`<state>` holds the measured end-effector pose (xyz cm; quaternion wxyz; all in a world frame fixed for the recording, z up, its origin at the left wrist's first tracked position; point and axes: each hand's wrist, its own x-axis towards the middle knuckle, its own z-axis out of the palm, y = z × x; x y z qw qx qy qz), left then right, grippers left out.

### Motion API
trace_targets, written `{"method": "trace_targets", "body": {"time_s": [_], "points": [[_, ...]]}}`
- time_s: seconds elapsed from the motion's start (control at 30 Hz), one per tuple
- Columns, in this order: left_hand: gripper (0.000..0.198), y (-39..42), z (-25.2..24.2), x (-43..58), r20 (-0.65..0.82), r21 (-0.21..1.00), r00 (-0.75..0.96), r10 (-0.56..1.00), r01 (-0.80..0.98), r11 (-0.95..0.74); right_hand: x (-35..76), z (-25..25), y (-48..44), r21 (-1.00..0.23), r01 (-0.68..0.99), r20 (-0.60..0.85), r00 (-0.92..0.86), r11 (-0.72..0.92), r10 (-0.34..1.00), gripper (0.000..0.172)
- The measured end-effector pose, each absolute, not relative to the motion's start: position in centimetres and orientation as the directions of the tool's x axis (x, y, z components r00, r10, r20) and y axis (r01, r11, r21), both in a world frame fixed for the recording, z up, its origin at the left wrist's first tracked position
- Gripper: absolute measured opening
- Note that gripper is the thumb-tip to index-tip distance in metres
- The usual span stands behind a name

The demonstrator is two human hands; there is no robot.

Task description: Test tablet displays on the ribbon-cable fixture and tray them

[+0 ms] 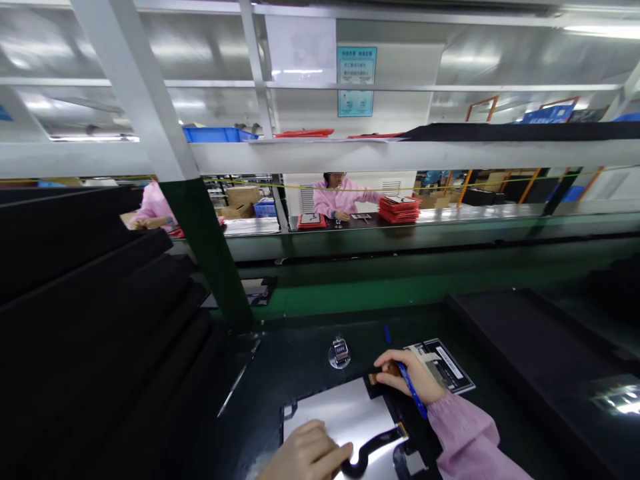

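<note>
A display panel (350, 407) with a silvery back and black edges lies on the dark table in front of me. My left hand (307, 453) rests over its lower part, fingers bent, with the fingertips at a curved black ribbon cable (373, 443). At the panel's upper right corner, my right hand (413, 377) is closed round a slim blue pen-like tool (414, 395), which slants between the fingers. Its thumb and fingertips also meet at a short brownish flex connector (373, 379); whether they pinch it is hard to see.
A metal tally counter (339, 352) stands behind the panel. A black-framed printed card (443, 365) lies beyond my right hand. Black foam sheets (100, 333) are piled at left; a black slab (540, 347) lies right. Across the bench, a person in pink (345, 197) sits beside stacked red trays (399, 210).
</note>
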<state>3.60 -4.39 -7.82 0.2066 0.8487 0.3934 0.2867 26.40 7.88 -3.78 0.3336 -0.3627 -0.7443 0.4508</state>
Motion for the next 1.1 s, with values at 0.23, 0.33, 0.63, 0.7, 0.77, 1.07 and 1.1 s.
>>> {"method": "trace_targets", "body": {"time_s": [0.23,0.33,0.63,0.7,0.77,1.07,1.1], "points": [[0.049,-1.4,-8.2,5.6,0.160,0.987,0.111,0.981,-0.052,-0.155,26.6,-3.7,7.4,-0.802,0.267,0.323,-0.559,0.535,0.763,0.026],[0.048,-0.1,-8.7,7.3,-0.089,0.902,0.081,0.993,-0.416,0.115,26.7,-4.0,7.2,-0.824,0.260,0.302,-0.550,0.504,0.779,0.026],[0.056,0.7,-7.5,9.4,-0.194,0.929,0.172,0.966,-0.284,0.237,26.6,-4.5,6.8,-0.768,0.260,0.323,-0.633,0.586,0.704,0.024],[0.056,0.5,-7.4,9.4,-0.182,0.953,0.189,0.965,-0.208,0.221,26.4,-4.7,6.7,-0.747,0.269,0.335,-0.638,0.608,0.693,0.022],[0.052,0.3,-7.3,9.3,-0.166,0.973,0.209,0.964,-0.121,0.194,26.3,-4.8,6.6,-0.740,0.279,0.334,-0.637,0.612,0.695,0.021],[0.028,0.1,-6.3,9.3,-0.152,0.984,0.291,0.945,0.134,0.117,26.3,-4.7,6.3,-0.713,0.311,0.289,-0.687,0.628,0.667,0.014],[0.027,0.2,-6.3,9.3,-0.155,0.983,0.295,0.943,0.143,0.117,26.3,-4.7,6.3,-0.721,0.300,0.285,-0.693,0.624,0.663,0.014]]}}
